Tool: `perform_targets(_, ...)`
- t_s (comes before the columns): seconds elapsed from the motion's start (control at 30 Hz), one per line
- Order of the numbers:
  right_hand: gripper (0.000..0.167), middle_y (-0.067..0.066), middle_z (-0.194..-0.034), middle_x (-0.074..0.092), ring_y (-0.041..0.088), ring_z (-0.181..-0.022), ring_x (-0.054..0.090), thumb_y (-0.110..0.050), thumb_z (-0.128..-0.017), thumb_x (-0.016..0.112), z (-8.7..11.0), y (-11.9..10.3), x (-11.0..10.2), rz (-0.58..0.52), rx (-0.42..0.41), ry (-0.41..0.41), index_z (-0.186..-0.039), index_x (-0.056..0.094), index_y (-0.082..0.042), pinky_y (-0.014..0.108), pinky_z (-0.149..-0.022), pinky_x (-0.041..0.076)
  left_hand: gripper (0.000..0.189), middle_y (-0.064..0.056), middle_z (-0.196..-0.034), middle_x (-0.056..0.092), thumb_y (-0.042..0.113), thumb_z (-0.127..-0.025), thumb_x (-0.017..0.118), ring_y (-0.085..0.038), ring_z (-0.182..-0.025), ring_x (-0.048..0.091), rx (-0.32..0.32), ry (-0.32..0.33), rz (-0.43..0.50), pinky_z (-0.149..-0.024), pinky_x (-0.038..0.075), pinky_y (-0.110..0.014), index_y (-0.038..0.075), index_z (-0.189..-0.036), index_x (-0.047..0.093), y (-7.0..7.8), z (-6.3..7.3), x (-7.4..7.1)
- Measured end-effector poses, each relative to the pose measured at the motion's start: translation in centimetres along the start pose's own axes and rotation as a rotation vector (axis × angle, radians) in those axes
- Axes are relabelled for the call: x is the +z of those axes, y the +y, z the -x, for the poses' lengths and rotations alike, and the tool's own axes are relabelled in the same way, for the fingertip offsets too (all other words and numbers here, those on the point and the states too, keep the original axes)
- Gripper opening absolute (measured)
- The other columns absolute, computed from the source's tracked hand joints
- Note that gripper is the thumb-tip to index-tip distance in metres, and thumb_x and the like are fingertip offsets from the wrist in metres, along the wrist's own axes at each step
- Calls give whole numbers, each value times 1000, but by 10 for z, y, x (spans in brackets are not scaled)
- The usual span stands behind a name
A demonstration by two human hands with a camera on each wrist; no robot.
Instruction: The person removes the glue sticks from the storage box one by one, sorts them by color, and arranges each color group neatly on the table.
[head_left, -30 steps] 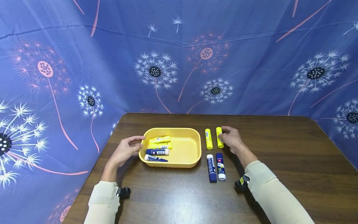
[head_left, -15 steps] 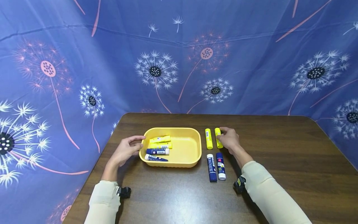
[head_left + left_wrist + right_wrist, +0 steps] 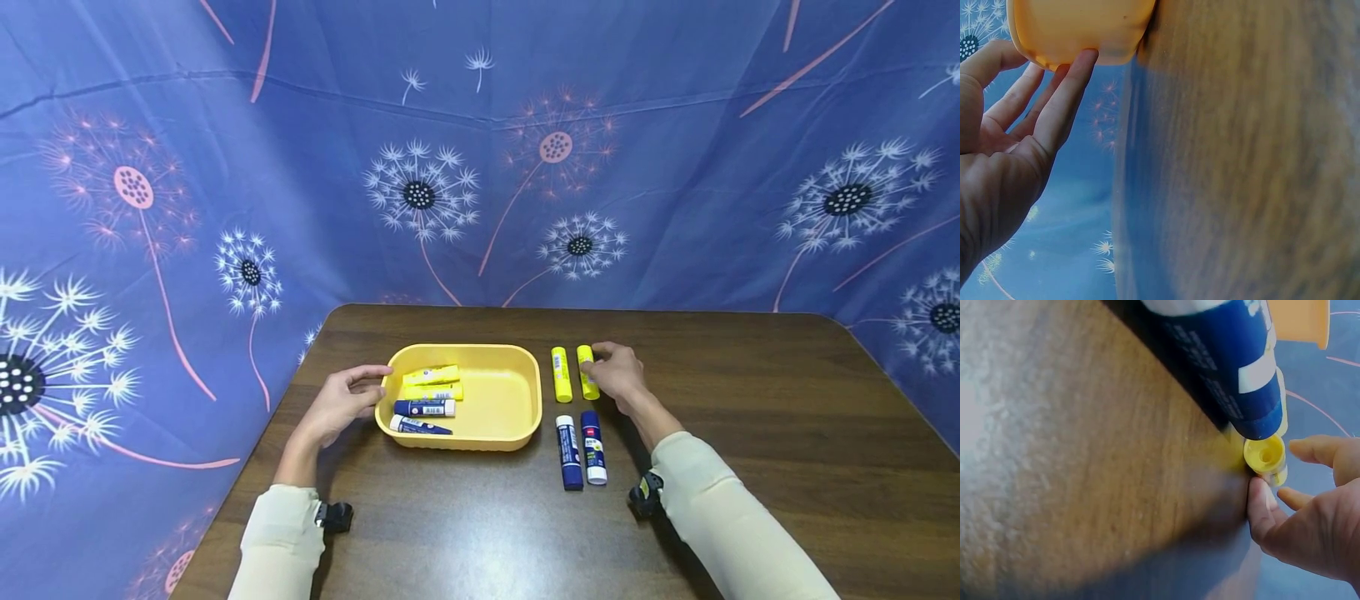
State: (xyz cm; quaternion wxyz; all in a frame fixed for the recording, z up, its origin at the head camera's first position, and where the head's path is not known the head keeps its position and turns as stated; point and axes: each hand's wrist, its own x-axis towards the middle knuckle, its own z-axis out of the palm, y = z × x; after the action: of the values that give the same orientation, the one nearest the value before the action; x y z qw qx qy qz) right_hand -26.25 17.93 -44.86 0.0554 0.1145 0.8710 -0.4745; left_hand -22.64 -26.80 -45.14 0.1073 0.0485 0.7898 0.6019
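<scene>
Two yellow glue sticks and two navy ones lie on the table right of a yellow tray [image 3: 498, 444]. My right hand [image 3: 618, 373] has its fingers around the right-hand yellow glue stick [image 3: 587, 377]; the right wrist view shows the yellow stick's round end [image 3: 1265, 454] between fingers and thumb. Parallel to it lies the other yellow glue stick [image 3: 561, 375]. Nearer me are the navy glue stick with a white top [image 3: 569, 452] and the navy glue stick with a white lower end [image 3: 593, 447]. My left hand [image 3: 337, 404] touches the tray's left side with extended fingers [image 3: 1063, 103].
Inside the tray, at its left, are two yellow sticks [image 3: 432, 392] and two navy sticks [image 3: 423, 408]. The brown wooden table [image 3: 465, 533] extends to both sides. A blue dandelion-patterned cloth [image 3: 480, 183] hangs behind it.
The right hand has shifted slightly left with the yellow glue stick, nearer the other yellow one, then stayed almost still. My left hand has stayed at the tray.
</scene>
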Motion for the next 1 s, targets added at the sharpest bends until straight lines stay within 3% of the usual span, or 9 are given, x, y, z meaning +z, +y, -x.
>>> perform_targets(0.1,61,31,-142,52,41,-123,56,-17,-99,62,-2,0,-3,5,-2,-20,-154,43,2,39,-92,57,47,-31,-144,56,7,-101,60,-33,-123,64,-1,1,-4,-90,63,-38,-4,-145,53,0,0,0)
perform_targets(0.2,63,32,-149,47,46,-131,52,-19,-100,61,-4,0,-7,-6,6,-37,-155,40,2,51,-104,53,47,-31,-144,56,7,-101,60,-33,-124,64,-2,-1,0,-90,63,-38,-4,-146,52,0,0,0)
perform_targets(0.3,65,32,-153,45,47,-136,49,-21,-100,61,-6,-2,-13,-25,7,-32,-156,38,1,56,-111,49,47,-31,-145,55,7,-101,60,-33,-124,64,-4,-1,4,-91,63,-38,-4,-146,52,0,1,0)
perform_targets(0.43,65,29,-146,53,43,-131,53,-23,-99,63,-8,-15,-24,-55,-45,0,-156,40,-1,51,-106,50,47,-31,-145,56,7,-101,60,-32,-124,64,-5,1,0,-91,63,-37,-3,-146,53,1,0,0)
perform_targets(0.57,61,25,-131,60,36,-117,59,-20,-98,65,-8,-35,-30,-110,-156,-4,-154,45,-2,40,-97,51,47,-31,-145,55,7,-101,60,-32,-124,64,-2,-1,-1,-90,63,-37,-3,-146,53,1,0,0)
perform_targets(0.67,57,18,-122,62,27,-110,58,-15,-98,66,-7,-50,-27,-156,-233,-67,-151,49,-3,39,-98,50,47,-31,-145,55,7,-101,60,-32,-124,64,1,-3,1,-90,63,-37,-3,-146,52,0,-1,0)
perform_targets(0.77,53,12,-118,62,22,-108,59,-13,-99,66,-2,-64,-19,-197,-258,-178,-149,52,-5,46,-107,50,47,-31,-145,55,6,-101,59,-32,-123,65,2,-6,8,-90,63,-38,-4,-146,52,0,-1,0)
perform_targets(0.87,50,12,-120,63,22,-111,61,-12,-99,67,3,-78,-7,-220,-260,-287,-148,53,-6,49,-113,47,47,-32,-145,55,6,-101,59,-33,-123,65,2,-9,13,-90,63,-38,-5,-146,51,-1,-1,0)
perform_targets(1.0,47,16,-126,63,26,-115,62,-8,-98,69,10,-95,12,-228,-267,-384,-144,57,-8,48,-112,50,47,-32,-145,55,5,-101,59,-33,-123,65,-1,-7,15,-89,63,-38,-5,-146,51,-1,-1,1)
